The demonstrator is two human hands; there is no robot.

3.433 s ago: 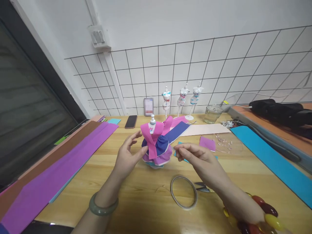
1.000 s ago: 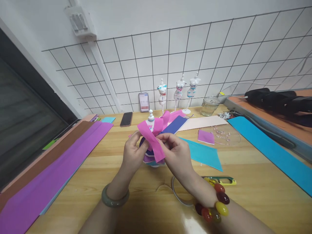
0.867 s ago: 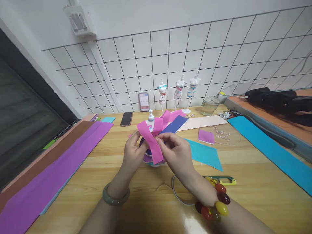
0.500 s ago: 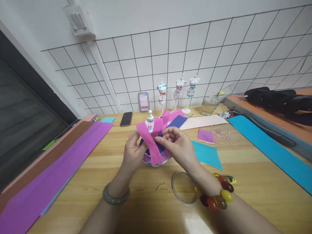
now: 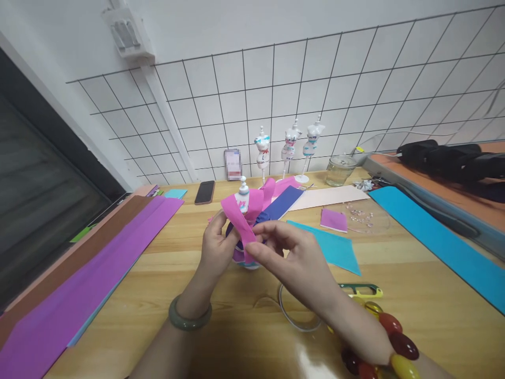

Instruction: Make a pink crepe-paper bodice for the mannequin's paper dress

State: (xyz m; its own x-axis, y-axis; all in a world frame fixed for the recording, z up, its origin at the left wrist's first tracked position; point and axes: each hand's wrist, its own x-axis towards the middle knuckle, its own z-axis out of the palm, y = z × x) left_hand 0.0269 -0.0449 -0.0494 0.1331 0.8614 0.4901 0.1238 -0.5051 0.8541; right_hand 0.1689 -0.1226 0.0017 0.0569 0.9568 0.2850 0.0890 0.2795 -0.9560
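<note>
Left hand (image 5: 216, 246) appears to grasp the dressed mannequin (image 5: 243, 193) at its 9 o'clock side, probably to steady it. Right hand (image 5: 302, 258), coming in from 4 o'clock, pinches the lower part of a pink strip (image 5: 239, 222) that slants across the mannequin's front; thumb on top, other fingers partly hidden. Likely reason: to control the strip's lie. Mannequin stands upright, near mid-worktop (image 5: 236, 329). Relative to it: three white mannequins (image 5: 290, 147) at 1 o'clock, set back, presumably for working room; turquoise piece (image 5: 339, 250) at 3–4 o'clock, within easy reach; grey ring (image 5: 303, 330) at 5 o'clock, partly hidden; purple sheet (image 5: 102, 268) at 8 o'clock, laid lengthwise.
</note>
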